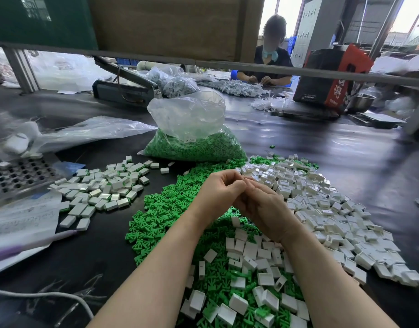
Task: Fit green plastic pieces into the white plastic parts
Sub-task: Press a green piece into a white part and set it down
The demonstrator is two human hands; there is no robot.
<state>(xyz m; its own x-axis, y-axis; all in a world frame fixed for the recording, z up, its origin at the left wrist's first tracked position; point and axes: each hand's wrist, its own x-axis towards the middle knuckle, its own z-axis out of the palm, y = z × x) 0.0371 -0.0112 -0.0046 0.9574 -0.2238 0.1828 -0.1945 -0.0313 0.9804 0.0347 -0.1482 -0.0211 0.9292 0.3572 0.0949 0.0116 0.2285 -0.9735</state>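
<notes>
Dark table (346, 162) spread with parts, across the whole near view. Clear bag of green pieces (194, 140) standing at the middle, top open. Heap of empty white parts (322, 209) to the right, running down toward the near edge. Loose green pieces (166, 209) heaped in the centre, under both forearms. Smaller group of white parts already fitted with green (104, 188) lying well apart on the left. Left hand (218, 192) and right hand (263, 209) brought together above the green heap, touching, fingers curled inward on both. Whatever sits between the fingertips hidden; cannot tell what is gripped, if anything
</notes>
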